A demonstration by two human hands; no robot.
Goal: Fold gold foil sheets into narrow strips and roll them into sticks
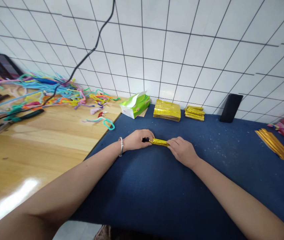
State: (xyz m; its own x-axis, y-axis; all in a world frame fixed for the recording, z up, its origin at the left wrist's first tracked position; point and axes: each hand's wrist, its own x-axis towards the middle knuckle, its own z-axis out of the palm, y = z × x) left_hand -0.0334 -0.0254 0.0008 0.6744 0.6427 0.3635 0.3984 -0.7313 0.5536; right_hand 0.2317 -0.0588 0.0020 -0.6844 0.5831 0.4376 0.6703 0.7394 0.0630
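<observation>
A narrow folded strip of gold foil (160, 142) lies between my two hands over the dark blue mat (156, 186). My left hand (140, 139), with a silver bangle at its wrist, pinches the strip's left end; a small black object (145, 140) shows among its fingers. At the strip's right end, my right hand (182, 150) has its fingers closed on the foil. Behind the hands sit a stack of gold foil sheets (167, 110) and a smaller pile of folded gold strips (194, 113).
A green tissue box (135, 105) and a black phone (231, 108) stand near the tiled wall. Long gold strips (275, 144) lie at right. Colourful pipe cleaners (64, 91) and green-handled pliers (14, 118) cover the wooden table's back left. A black cable hangs across the left.
</observation>
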